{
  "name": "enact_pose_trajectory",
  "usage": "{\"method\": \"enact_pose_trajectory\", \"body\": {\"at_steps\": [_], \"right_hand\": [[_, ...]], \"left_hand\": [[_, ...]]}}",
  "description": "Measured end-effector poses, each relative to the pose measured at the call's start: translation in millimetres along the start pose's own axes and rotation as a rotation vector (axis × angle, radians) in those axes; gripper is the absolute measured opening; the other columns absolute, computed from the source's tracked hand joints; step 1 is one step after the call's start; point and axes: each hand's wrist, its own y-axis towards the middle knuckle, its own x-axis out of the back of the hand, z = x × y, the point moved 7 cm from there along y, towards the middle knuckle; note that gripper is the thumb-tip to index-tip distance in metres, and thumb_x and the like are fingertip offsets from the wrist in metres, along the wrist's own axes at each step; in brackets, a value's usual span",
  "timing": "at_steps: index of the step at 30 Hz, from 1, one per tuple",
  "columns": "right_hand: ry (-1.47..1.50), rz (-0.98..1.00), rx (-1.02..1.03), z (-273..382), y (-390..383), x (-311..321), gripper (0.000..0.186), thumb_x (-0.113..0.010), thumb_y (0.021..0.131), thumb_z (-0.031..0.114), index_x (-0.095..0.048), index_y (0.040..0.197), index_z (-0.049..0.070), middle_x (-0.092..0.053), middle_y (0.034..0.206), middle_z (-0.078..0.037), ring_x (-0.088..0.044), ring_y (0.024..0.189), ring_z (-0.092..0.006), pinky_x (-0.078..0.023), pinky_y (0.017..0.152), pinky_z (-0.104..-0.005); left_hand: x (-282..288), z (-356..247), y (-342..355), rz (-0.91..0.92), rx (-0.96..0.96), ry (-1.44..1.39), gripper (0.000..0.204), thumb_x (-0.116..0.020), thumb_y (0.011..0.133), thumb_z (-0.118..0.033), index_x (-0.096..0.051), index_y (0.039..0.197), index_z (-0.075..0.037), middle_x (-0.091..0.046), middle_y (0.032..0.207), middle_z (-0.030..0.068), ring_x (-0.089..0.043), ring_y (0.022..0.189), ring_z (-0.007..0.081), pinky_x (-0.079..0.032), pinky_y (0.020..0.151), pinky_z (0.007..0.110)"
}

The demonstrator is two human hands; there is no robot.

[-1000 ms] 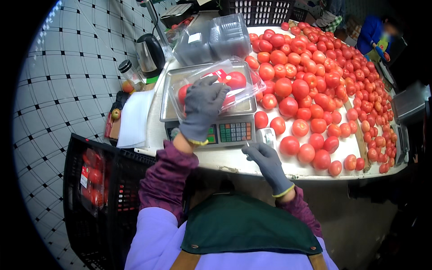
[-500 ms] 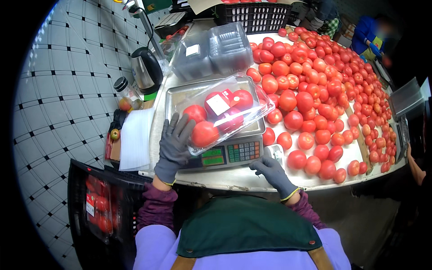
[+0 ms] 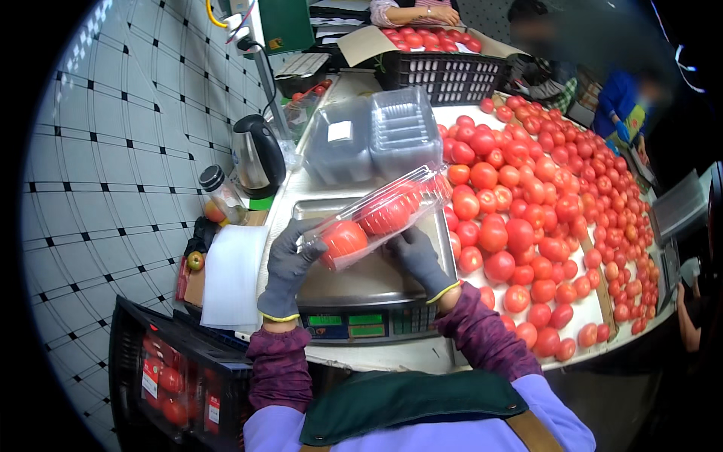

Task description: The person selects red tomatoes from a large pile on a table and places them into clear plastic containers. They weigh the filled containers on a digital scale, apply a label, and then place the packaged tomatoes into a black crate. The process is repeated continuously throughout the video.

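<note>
The fingers of the left hand (image 3: 286, 267) are grasping the near left end of a clear plastic box (image 3: 373, 242), and those of the right hand (image 3: 422, 260) are grasping its lower right edge, the fingertips partly hiding behind it. Both hands are wearing grey gloves with yellow cuffs. The box is slanting, its right end pointing up and away, and is holding red tomatoes (image 3: 345, 237) that are showing through the plastic. It is sitting over the metal tray (image 3: 361, 282) of a scale (image 3: 349, 325); whether it is touching the tray cannot be told. The scale is displaying green readouts along its front and is standing on a white surface (image 3: 431, 352).

Just beyond, stacks of empty plastic boxes (image 3: 339, 154) are standing side by side, one bearing a white label. To the right, many loose tomatoes (image 3: 520, 235) are spreading over the surface. To the left, white sheets (image 3: 233, 275) are lying near a lidded jar (image 3: 218, 188) and a kettle (image 3: 260, 158). At lower left, a black crate (image 3: 126, 331) is holding packed tomatoes. At the far end, another crate (image 3: 444, 71) is carrying more tomatoes, and a person in blue (image 3: 616, 94) is standing at the far right.
</note>
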Motion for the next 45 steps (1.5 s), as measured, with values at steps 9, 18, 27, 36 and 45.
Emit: {"method": "enact_pose_trajectory", "body": {"at_steps": [9, 18, 27, 36, 45], "right_hand": [[0.320, 0.051, -0.357, -35.4, 43.2, 61.7, 0.024, -0.051, 0.088, 0.018, -0.058, 0.107, 0.005, -0.059, 0.088, -0.006, -0.060, 0.081, -0.0197, -0.049, 0.065, -0.0329], [0.427, 0.511, -0.107, -26.4, 63.7, 88.8, 0.052, -0.048, 0.094, 0.027, -0.040, 0.138, 0.001, -0.054, 0.124, -0.005, -0.052, 0.097, -0.0096, -0.046, 0.067, -0.0209], [0.639, 0.718, 0.071, 198.7, -41.5, -50.0, 0.061, -0.052, 0.081, 0.014, -0.037, 0.138, -0.002, -0.056, 0.118, -0.008, -0.058, 0.085, -0.0111, -0.051, 0.072, -0.0249], [0.568, 1.531, 0.018, 290.8, -138.2, -205.9, 0.043, -0.064, 0.088, 0.024, -0.055, 0.122, 0.000, -0.063, 0.098, -0.003, -0.059, 0.086, -0.0097, -0.050, 0.075, -0.0252], [-0.579, 0.496, 0.568, 176.1, 71.9, -115.0, 0.034, -0.064, 0.086, 0.025, -0.062, 0.109, 0.001, -0.065, 0.105, -0.017, -0.063, 0.097, -0.0258, -0.048, 0.083, -0.0327]], "left_hand": [[-5.5, -18.4, -59.2, -0.194, -0.199, 0.536, 0.057, -0.052, 0.093, -0.042, -0.040, 0.139, -0.008, -0.044, 0.137, 0.0151, -0.040, 0.131, 0.0283, -0.033, 0.107, 0.035], [-60.2, 19.6, -88.9, -0.587, 0.225, -0.581, 0.090, -0.068, 0.084, -0.018, -0.008, 0.149, -0.004, -0.033, 0.143, 0.0158, -0.040, 0.127, 0.0219, -0.038, 0.103, 0.034], [54.0, -191.7, -234.3, -0.806, -0.063, -0.296, 0.080, -0.063, 0.085, -0.026, -0.016, 0.147, -0.006, -0.035, 0.140, 0.0137, -0.044, 0.126, 0.0261, -0.044, 0.101, 0.042], [163.5, -238.7, -422.3, -1.022, 0.501, 0.034, 0.059, -0.062, 0.088, -0.026, -0.041, 0.139, -0.003, -0.059, 0.116, 0.0104, -0.059, 0.106, 0.0172, -0.049, 0.089, 0.030], [165.1, -204.1, -373.4, -0.238, 1.042, 1.455, 0.053, -0.063, 0.083, -0.034, -0.051, 0.129, -0.010, -0.063, 0.092, 0.0170, -0.063, 0.082, 0.0323, -0.050, 0.072, 0.039]]}}
